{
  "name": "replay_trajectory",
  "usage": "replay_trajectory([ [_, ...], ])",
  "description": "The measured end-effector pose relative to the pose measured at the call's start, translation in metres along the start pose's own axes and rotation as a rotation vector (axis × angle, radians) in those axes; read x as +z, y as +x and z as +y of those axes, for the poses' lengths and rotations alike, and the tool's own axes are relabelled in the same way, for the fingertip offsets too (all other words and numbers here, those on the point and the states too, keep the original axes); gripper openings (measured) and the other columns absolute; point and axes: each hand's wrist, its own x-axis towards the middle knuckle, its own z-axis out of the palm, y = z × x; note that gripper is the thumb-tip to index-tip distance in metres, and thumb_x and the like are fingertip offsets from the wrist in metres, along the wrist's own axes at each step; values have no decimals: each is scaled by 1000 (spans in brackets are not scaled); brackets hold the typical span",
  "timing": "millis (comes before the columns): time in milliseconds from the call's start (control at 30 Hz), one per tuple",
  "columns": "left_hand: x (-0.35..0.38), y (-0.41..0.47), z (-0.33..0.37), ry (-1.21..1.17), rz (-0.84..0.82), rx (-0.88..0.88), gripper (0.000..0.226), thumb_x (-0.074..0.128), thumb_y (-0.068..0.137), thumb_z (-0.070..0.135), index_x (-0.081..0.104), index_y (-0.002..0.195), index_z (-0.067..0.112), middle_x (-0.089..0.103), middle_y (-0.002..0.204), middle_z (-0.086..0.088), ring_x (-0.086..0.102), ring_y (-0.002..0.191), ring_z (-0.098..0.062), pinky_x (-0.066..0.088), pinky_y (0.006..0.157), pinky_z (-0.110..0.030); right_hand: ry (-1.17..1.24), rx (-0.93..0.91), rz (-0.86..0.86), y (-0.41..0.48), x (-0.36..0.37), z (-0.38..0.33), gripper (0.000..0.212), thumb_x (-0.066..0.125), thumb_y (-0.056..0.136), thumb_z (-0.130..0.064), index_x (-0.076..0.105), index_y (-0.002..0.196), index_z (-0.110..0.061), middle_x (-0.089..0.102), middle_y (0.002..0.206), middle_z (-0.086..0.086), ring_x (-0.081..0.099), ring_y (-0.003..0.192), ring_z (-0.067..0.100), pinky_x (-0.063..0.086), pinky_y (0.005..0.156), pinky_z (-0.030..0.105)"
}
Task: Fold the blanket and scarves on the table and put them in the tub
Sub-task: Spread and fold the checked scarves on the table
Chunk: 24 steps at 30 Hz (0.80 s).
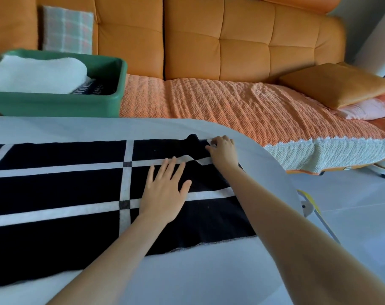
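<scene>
1. Far left: green tub (pixel 55 106). Sits on the seat of the orange sofa (pixel 231 40), just behind the far edge of the white table (pixel 187 271). Holds a folded white blanket (pixel 37 73) and, just right of it, a dark striped scarf (pixel 92 88).
2. Behind the tub: plaid cushion (pixel 68 31), upright against the sofa back.
3. Left to centre: black scarf with white grid lines (pixel 55 190). Lies spread along the table, running off the left edge of view.
4. Centre: left hand (pixel 165 194). Rests palm down on the black scarf, fingers straight and spread, gripping nothing.
5. Just right of it: right hand (pixel 223 150). Pinches the black scarf's far right corner, fingers curled on the fabric; cloth humped up beside the knuckles.
6. Far right: orange cushion (pixel 337 84) stacked on a pink pillow (pixel 363 108), both on the knitted orange cover (pixel 231 106) over the seat.
</scene>
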Motion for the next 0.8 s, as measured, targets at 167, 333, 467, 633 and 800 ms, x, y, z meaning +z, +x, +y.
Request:
replay_trajectory([
  [167, 1, -1, 1, -44, 28, 19, 77, -7, 83, 55, 17, 149, 24, 11, 157, -1, 5, 145, -16, 6, 117, -42, -67, 53, 181, 7, 10, 13, 24, 51, 95, -24, 60, 106, -5, 54, 113, 12, 45, 109, 29, 37, 89, 35],
  [333, 0, -1, 0, -45, 20, 1, 70, -4, 89, 54, 12, 150, 24, 5, 158, 0, 0, 145, -16, 4, 118, -42, 14, 160, 297, 18, -4, 24, 19, 50, 94, -16, 62, 96, -1, 57, 106, 11, 53, 100, 30, 39, 68, 34],
  [467, -2, 0, 1, -47, -8, -13, 59, 9, 97, 51, 3, 150, 26, -5, 158, 2, -8, 144, -14, 1, 118, -42, -85, 129, 290, 25, -9, 30, 22, 51, 94, -18, 62, 107, -4, 56, 116, 10, 44, 114, 27, 37, 88, 35],
  [633, -2, -1, 1, -50, 4, -9, 62, 3, 94, 53, 5, 150, 25, -3, 158, 1, -7, 145, -14, -1, 118, -42, -50, -140, 195, 10, 0, 23, 45, 42, 98, -31, 41, 139, -13, 38, 148, 5, 29, 137, 21, 19, 113, 34],
  [800, -2, 1, 0, -56, -7, -11, 58, 14, 98, 50, 4, 150, 26, -4, 158, 1, -8, 144, -14, -1, 118, -42, -252, -181, -257, 9, -4, 46, 57, 20, 100, -48, 10, 151, -25, 1, 159, -5, -4, 146, 11, -1, 118, 33],
])
